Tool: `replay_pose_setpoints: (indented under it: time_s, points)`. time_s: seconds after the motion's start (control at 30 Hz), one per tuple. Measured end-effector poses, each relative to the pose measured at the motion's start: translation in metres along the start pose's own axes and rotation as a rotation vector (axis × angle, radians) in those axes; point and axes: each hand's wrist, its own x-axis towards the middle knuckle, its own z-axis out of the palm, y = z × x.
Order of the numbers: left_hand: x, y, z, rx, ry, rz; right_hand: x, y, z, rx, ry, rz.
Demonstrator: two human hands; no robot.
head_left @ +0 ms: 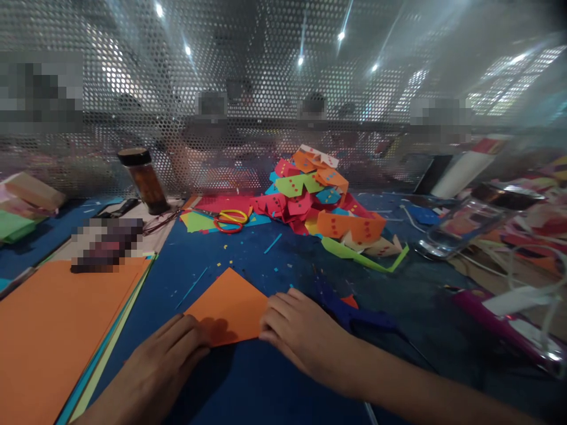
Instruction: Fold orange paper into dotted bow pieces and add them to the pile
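An orange sheet of paper [233, 304], folded to a point at its far side, lies on the blue tabletop [248, 383] in front of me. My left hand [170, 348] has its fingers curled over the left corner of the paper. At the opposite corner my right hand [295, 327] pinches the paper between thumb and fingers. A blue glue gun [354, 310] lies just beyond my right forearm, with its cord trailing to the right. Small blue and yellow paper scraps are scattered past the sheet's tip.
A stack of coloured paper [57, 330] lies at the left, a dark phone-like object [108, 242] behind it. Scissors [230, 219] and a heap of folded dotted paper pieces [310, 195] are ahead. A brown-filled bottle [146, 180], clear bottle [473, 218] and purple tool [505, 324] flank these.
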Motion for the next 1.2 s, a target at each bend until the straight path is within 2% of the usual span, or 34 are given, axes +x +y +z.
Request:
replay_pose_setpoints:
  time_s: [0.23, 0.43, 0.77, 1.2]
  points:
    - [0.006, 0.002, -0.004, 0.106, 0.018, -0.001, -0.002, 0.0, 0.004, 0.075, 0.002, 0.047]
    - [0.006, 0.0, -0.005, 0.08, 0.0, -0.079, -0.001, 0.002, 0.008, 0.115, 0.005, 0.098]
    - [0.004, -0.01, -0.022, 0.032, -0.15, -0.171, -0.002, 0.002, 0.009, 0.086, 0.038, 0.078]
    - [0.004, -0.019, -0.031, 0.04, -0.195, -0.245, -0.004, 0.004, 0.001, 0.096, -0.032, 0.095]
